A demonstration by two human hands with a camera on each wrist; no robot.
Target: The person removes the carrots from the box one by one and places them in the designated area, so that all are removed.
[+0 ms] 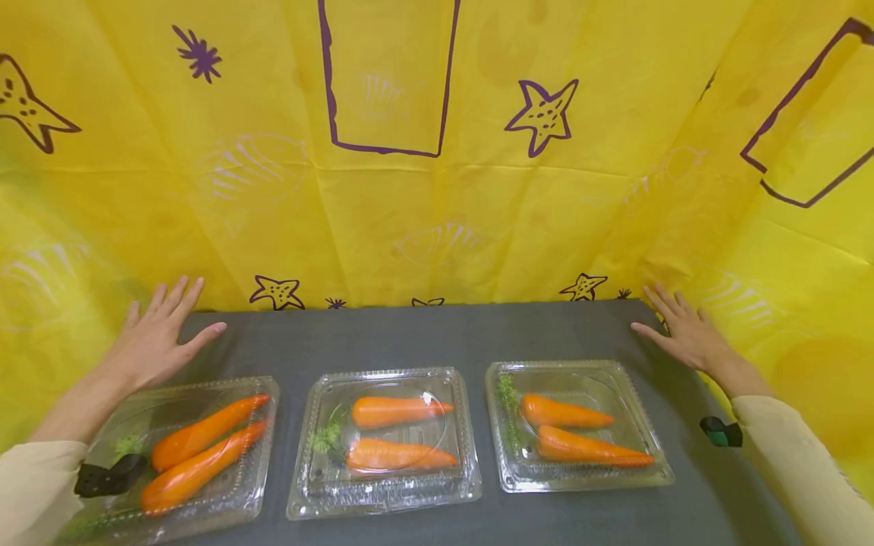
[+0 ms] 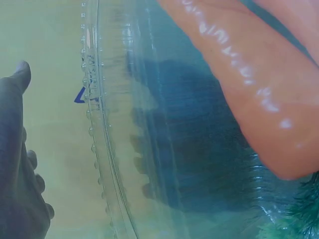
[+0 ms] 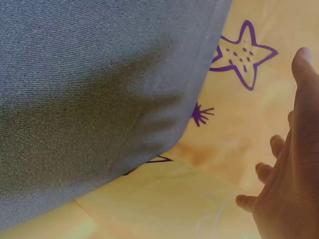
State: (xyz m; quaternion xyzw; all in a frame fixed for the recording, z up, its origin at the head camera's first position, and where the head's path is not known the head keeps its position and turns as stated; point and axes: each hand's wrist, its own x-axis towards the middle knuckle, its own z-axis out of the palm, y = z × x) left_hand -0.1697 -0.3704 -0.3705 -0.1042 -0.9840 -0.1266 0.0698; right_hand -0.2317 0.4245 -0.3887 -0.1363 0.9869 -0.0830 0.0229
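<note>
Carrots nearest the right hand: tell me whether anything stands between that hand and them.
Yes: the clear plastic lid covers both carrots. Nothing else visible stands between the right hand and their box.

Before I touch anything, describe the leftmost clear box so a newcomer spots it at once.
Face the yellow cloth, then drop to the grey tabletop. The leftmost box sits far left, partly hidden by the person's left arm, with two carrots inside. In the head view, only its carrots slant upward to the right; those in the middle box and right box do not.
</note>
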